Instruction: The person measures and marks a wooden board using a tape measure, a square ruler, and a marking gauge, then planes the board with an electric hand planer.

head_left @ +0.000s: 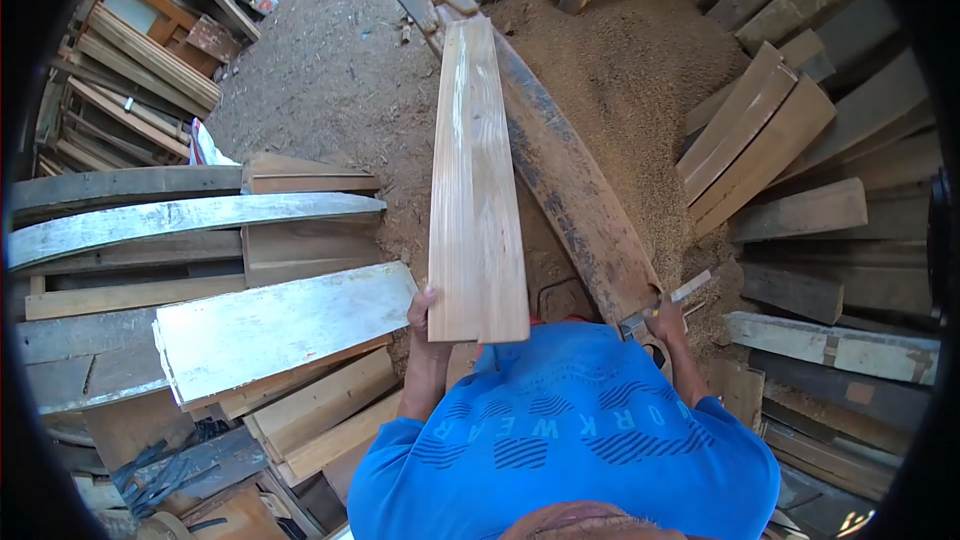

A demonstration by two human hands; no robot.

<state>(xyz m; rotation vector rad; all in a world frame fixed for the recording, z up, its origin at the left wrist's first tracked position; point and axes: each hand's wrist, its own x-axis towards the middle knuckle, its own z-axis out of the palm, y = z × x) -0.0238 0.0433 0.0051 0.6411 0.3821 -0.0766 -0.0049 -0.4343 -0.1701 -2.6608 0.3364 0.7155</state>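
Note:
A pale, freshly surfaced wooden board [478, 200] stretches away from my body, its near end close to my blue shirt. My left hand [423, 312] is closed around the board's left edge near that end. Beneath it, a long, weathered plank [580, 180] runs diagonally from the upper left to beside my right hand [665, 320]. The right hand's fingers are closed at the plank's near end, around a small tool with light, metallic-looking parts [692, 286]. Its kind cannot be made out, and the fingers partly hide it.
To my left lie stacked boards, with a white-faced panel [290, 325] and a curved white plank [200, 223] on top. Many planks [760, 150] lean or lie along the right. A sawdust heap [630, 60] spreads beyond the weathered plank, over a dusty floor [310, 70].

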